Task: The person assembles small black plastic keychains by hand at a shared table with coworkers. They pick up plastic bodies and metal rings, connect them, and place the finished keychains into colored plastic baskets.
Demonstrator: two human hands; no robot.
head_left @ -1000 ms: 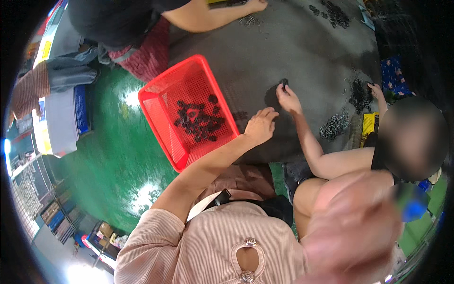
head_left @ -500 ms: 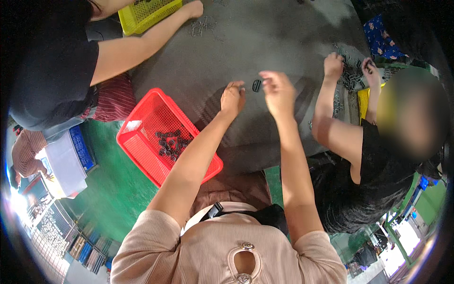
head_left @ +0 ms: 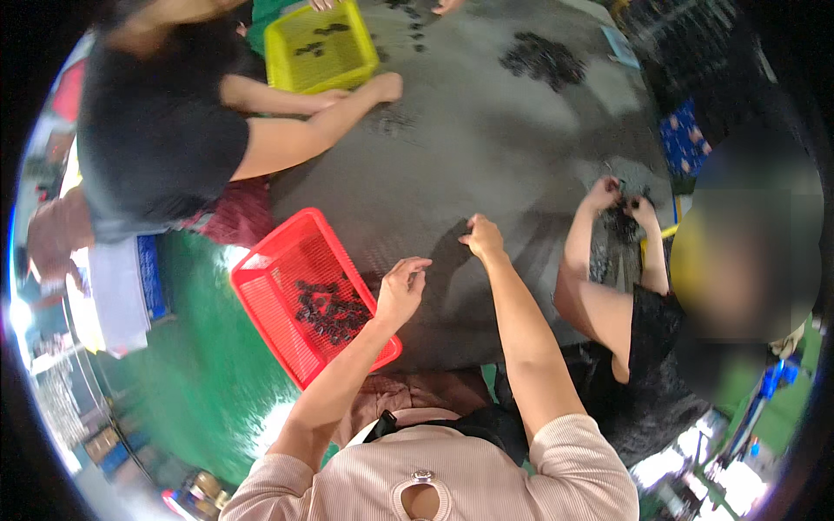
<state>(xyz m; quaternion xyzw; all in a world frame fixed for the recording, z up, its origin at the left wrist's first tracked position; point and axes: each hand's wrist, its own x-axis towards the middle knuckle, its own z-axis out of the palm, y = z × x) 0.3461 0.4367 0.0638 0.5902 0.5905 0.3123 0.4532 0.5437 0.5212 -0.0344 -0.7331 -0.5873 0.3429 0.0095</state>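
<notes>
My left hand (head_left: 403,289) hovers at the right side of the red basket (head_left: 252,253), with fingers loosely bent and the thumb a little apart. Nothing shows in it. Farther forward, over the grey table (head_left: 434,191), my right hand (head_left: 483,238) has its fingers curled together at the tips. Whatever those fingertips hold, if anything, is too small and blurred to make out. Many small dark parts (head_left: 332,311) lie in the lower right half of the basket.
A co-worker at the left leans on the table by a yellow basket (head_left: 282,52) with a few dark parts. Another person's hands (head_left: 621,198) handle dark parts at the right. A dark pile (head_left: 543,61) lies at the far side.
The view has tilted toward the far side. My left hand has drawn back nearer the basket; my right fingers have closed together. The small dark part between my hands no longer shows.
</notes>
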